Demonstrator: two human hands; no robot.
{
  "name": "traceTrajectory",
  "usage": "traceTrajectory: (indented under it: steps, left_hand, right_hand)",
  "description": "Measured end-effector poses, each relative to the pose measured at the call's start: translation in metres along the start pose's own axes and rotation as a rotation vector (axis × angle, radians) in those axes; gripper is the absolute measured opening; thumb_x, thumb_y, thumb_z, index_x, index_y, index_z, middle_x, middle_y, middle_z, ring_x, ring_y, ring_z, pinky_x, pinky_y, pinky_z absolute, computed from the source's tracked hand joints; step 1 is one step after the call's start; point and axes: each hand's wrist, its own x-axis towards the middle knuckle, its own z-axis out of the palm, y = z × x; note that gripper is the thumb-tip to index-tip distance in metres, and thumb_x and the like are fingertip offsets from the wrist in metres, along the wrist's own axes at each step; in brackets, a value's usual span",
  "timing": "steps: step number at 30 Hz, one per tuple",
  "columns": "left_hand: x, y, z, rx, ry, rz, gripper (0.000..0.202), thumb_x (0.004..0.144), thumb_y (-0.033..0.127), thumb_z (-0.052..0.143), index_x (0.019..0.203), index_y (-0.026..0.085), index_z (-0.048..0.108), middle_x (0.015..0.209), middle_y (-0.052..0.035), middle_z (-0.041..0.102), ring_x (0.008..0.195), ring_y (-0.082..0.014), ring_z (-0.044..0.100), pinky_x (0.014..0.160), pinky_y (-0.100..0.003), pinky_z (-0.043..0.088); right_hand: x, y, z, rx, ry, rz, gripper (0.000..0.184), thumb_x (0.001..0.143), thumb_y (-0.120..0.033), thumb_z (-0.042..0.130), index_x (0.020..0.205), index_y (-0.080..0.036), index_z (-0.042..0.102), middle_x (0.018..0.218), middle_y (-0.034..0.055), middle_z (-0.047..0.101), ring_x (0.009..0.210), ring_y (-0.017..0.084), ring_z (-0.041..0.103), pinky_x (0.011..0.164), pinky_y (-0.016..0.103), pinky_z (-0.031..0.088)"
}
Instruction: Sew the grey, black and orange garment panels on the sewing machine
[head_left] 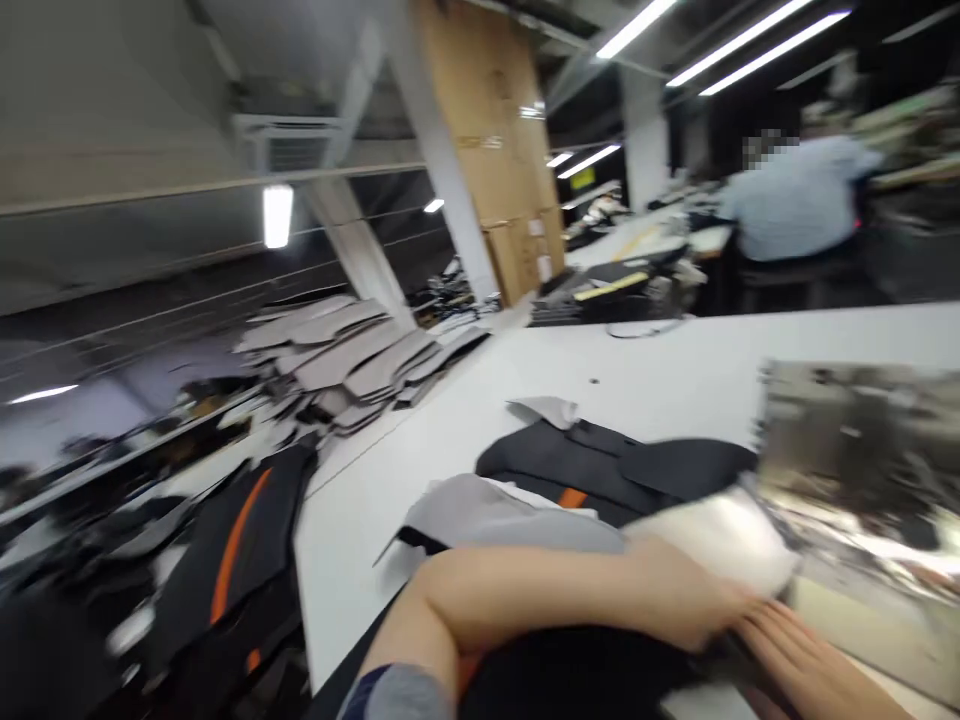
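Note:
My left arm reaches across from the lower left, and my left hand is at the lower right, over the edge of a pale fabric piece. Its fingers are blurred and mostly hidden. My right hand meets it from the lower right, fingers stretched out and lying flat. Black material lies below my left forearm. Just beyond the arm are a grey fabric panel and dark panels with an orange strip. A shiny metal machine, smeared by motion, stands at the right.
Stacked grey panels lie at the far left of the white table. Black pieces with an orange stripe hang beside its left edge. Beyond stand a tall cardboard sheet and a seated person in a light shirt.

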Motion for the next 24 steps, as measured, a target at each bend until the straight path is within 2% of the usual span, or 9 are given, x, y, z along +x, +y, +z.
traceTrajectory:
  steps: [2,3,7,10,12,14,17,20,24]
  left_hand:
    - [0.007,-0.005,-0.006,0.022,0.046,0.023,0.05,0.08,0.029,0.057,0.126,0.018,0.045,0.084,-0.0087,0.069,0.073,-0.0255,0.065,0.056,-0.035,0.049]
    - [0.011,-0.007,-0.011,0.018,0.017,0.041,0.05,0.079,0.029,0.056,0.126,0.017,0.044,0.084,-0.0101,0.069,0.073,-0.0268,0.065,0.057,-0.035,0.049]
    - [0.028,-0.011,-0.026,-0.02,-0.005,0.074,0.037,0.078,0.029,0.048,0.114,0.02,0.051,0.089,-0.0076,0.069,0.076,-0.0259,0.066,0.061,-0.033,0.05]
    - [0.034,-0.011,-0.028,0.045,-0.092,0.052,0.042,0.077,0.026,0.047,0.118,0.018,0.049,0.086,-0.0083,0.068,0.072,-0.027,0.066,0.06,-0.034,0.051]
    - [0.036,-0.012,-0.028,0.085,-0.143,0.049,0.048,0.077,0.024,0.046,0.124,0.015,0.044,0.085,-0.0098,0.068,0.071,-0.0279,0.066,0.061,-0.035,0.051]
    - [0.038,-0.014,-0.028,0.059,-0.141,0.074,0.047,0.078,0.023,0.046,0.125,0.016,0.044,0.087,-0.0095,0.068,0.075,-0.0272,0.066,0.064,-0.035,0.051]
    - [0.042,-0.016,-0.028,-0.025,-0.109,0.12,0.039,0.08,0.026,0.045,0.119,0.019,0.048,0.088,-0.007,0.068,0.079,-0.0255,0.066,0.067,-0.032,0.051]
    - [0.047,-0.014,-0.027,-0.04,-0.121,0.109,0.044,0.08,0.028,0.045,0.124,0.019,0.045,0.091,-0.0079,0.068,0.081,-0.0273,0.066,0.069,-0.035,0.052]
    - [0.045,-0.013,-0.026,-0.037,-0.179,0.068,0.048,0.081,0.025,0.041,0.128,0.016,0.043,0.091,-0.0119,0.068,0.08,-0.0307,0.066,0.069,-0.04,0.052]
  right_hand:
    - [-0.005,-0.004,-0.013,-0.032,-0.147,0.022,0.041,0.086,-0.026,0.05,0.126,-0.016,0.053,0.117,0.0129,0.062,0.108,0.025,0.058,0.092,0.038,0.049]
    - [-0.002,-0.005,-0.02,-0.005,-0.201,0.052,0.044,0.085,-0.022,0.048,0.128,-0.014,0.051,0.118,0.0138,0.061,0.113,0.025,0.055,0.097,0.039,0.046]
    - [0.012,-0.008,-0.03,0.137,-0.306,0.157,0.045,0.082,-0.015,0.046,0.126,-0.011,0.052,0.124,0.0135,0.058,0.122,0.023,0.048,0.109,0.041,0.034]
    - [0.008,-0.013,-0.018,0.04,-0.205,0.177,0.039,0.081,-0.014,0.046,0.118,-0.01,0.058,0.119,0.0144,0.061,0.118,0.024,0.05,0.107,0.041,0.036]
    - [0.002,-0.018,-0.008,-0.138,-0.086,0.165,0.037,0.081,-0.01,0.045,0.115,-0.007,0.059,0.115,0.016,0.063,0.112,0.025,0.055,0.1,0.04,0.042]
    - [-0.002,-0.023,-0.002,-0.3,-0.019,0.144,0.037,0.08,-0.007,0.043,0.113,-0.003,0.06,0.112,0.0183,0.064,0.106,0.026,0.058,0.094,0.039,0.046]
    - [-0.002,-0.026,-0.001,-0.393,-0.043,0.095,0.036,0.079,-0.006,0.04,0.107,0.0,0.061,0.105,0.0198,0.066,0.1,0.027,0.06,0.091,0.039,0.045]
    - [0.0,-0.027,-0.005,-0.406,-0.079,0.078,0.034,0.077,-0.007,0.041,0.102,0.0,0.063,0.1,0.0192,0.067,0.097,0.027,0.061,0.094,0.04,0.043]
    - [0.001,-0.027,-0.007,-0.405,-0.084,0.115,0.037,0.078,-0.009,0.041,0.108,0.001,0.061,0.108,0.0198,0.065,0.101,0.027,0.06,0.092,0.039,0.045]
